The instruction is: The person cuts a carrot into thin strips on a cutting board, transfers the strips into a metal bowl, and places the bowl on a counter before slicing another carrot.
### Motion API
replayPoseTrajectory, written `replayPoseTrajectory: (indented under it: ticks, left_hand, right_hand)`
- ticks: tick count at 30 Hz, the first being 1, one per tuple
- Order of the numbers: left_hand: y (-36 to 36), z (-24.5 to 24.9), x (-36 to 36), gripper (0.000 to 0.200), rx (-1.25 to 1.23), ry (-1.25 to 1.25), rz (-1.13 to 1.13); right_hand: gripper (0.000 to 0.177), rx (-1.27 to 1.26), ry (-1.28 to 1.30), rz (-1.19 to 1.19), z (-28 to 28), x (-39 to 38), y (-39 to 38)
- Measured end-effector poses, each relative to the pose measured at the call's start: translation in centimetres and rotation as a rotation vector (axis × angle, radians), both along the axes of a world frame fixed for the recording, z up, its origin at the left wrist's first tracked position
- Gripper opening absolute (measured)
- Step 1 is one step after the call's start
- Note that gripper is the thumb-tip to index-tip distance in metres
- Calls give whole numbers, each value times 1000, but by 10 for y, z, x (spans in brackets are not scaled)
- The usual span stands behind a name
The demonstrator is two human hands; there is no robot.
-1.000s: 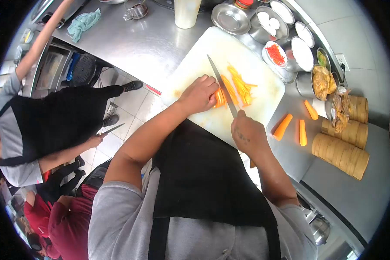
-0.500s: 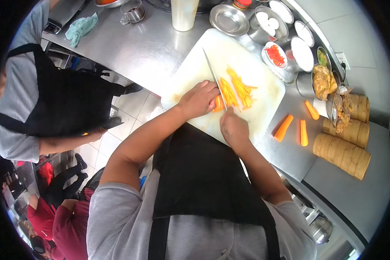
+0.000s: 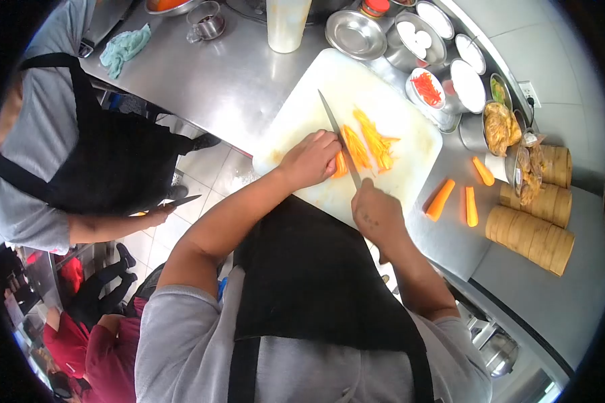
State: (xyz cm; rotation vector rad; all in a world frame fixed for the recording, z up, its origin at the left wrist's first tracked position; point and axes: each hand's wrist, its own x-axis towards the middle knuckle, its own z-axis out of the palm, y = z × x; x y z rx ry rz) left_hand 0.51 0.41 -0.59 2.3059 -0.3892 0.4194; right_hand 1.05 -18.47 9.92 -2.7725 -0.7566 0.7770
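My right hand [image 3: 378, 211] is wrapped round the handle of a long kitchen knife [image 3: 334, 121], whose blade points away across the white cutting board [image 3: 302, 94]. With curled fingers, my left hand [image 3: 312, 160] presses on a piece of carrot [image 3: 341, 165] just left of the blade; much of that piece is hidden under the fingers. To the right of the blade lie a near row of carrot strips [image 3: 355, 148] and a second, looser heap of carrot strips [image 3: 381, 144].
Three carrot pieces [image 3: 440, 200] lie right of the board, near bamboo steamers [image 3: 531, 240]. Bowls, including red shreds [image 3: 427, 89] and eggs [image 3: 413, 37], line the back right. A tall container [image 3: 286, 27] stands behind. At left, a co-worker [image 3: 107, 148] holds a knife [image 3: 183, 200].
My right hand has drawn back toward me and slightly right, pulling the knife with it. My left hand stays on the carrot. The co-worker's knife has swung further into view.
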Motion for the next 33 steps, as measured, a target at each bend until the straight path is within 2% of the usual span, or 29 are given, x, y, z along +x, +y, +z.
replayPoseTrajectory:
  ticks: [2,4,6,9,13,16,17,20,22,24,25,28,30,33]
  left_hand:
    - [0,0,-2,18,-6,20,3]
    - [-1,-2,-2,17,-23,6,-8]
    - [0,-2,-6,17,-28,-2,-27]
    - [4,4,-4,25,-144,-37,14]
    - [8,10,-13,25,-25,2,3]
    - [10,8,-9,21,-32,33,-31]
    - [10,6,-8,21,-60,24,-43]
    - [10,5,-8,23,-29,41,-51]
    - [9,5,-12,23,-33,55,-63]
    - [12,6,-6,24,-31,45,-66]
    - [11,6,-7,24,-23,50,-63]
    - [10,5,-7,24,-33,49,-67]
    - [12,4,-8,24,-45,46,-63]
    - [12,2,-5,24,-43,1,-56]
  right_hand:
    - [22,-42,-27,-90,-33,-12,-2]
    - [23,-22,-68,-86,-40,4,13]
    - [23,82,-139,-67,-37,17,20]
    - [24,20,-72,-43,-11,29,19]
    - [23,-30,-37,38,22,11,4]
    - [21,-136,30,-51,8,-12,-3]
    - [21,-37,-14,-67,-9,-15,-2]
    - [21,-29,-71,-69,-34,4,22]
    - [20,-7,-83,-65,-17,5,15]
    - [18,-90,0,-16,14,-2,5]
    - [17,-132,13,-26,17,-10,5]
    - [18,-87,-71,-93,-33,-7,25]
    - [20,-54,-24,-94,-20,3,24]
    - [22,-132,26,-41,8,-8,7]
